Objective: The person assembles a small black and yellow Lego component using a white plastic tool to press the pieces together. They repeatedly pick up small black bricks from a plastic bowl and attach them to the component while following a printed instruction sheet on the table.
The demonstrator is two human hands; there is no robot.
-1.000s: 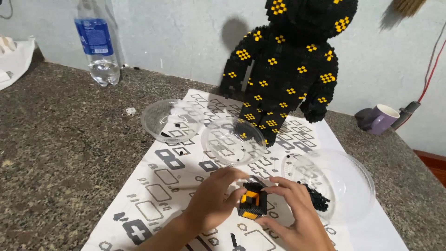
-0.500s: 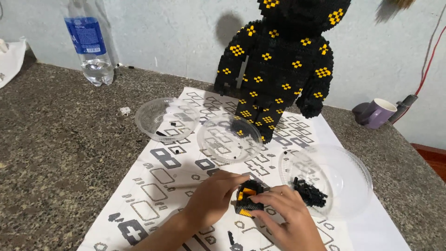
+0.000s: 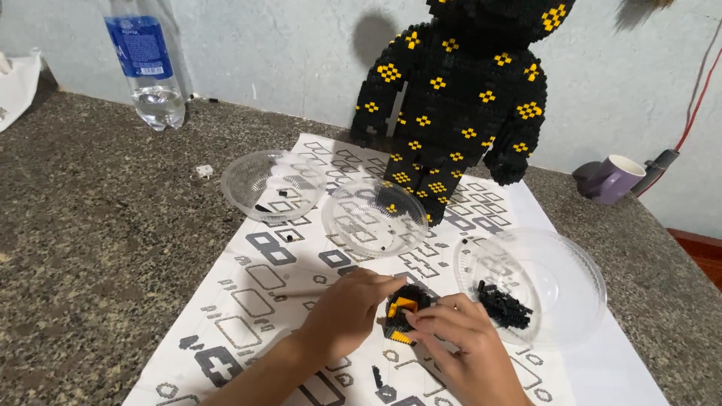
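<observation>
Both hands, left (image 3: 352,312) and right (image 3: 462,342), are pinching a small black-and-yellow brick block (image 3: 404,308) over the printed paper sheet (image 3: 301,256), its long axis running roughly one-to-seven o'clock; clear plastic bowl (image 3: 560,282) sitting at three o'clock.

Between the left hand (image 3: 347,312) and right hand (image 3: 460,347) sits a black-and-yellow brick piece (image 3: 404,308), above them a black yellow-dotted figure (image 3: 459,98).

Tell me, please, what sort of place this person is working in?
Probably a home hobby corner: a speckled stone counter against a plain wall, with a water bottle, a purple mug and a tall black-and-yellow brick figure.
</observation>
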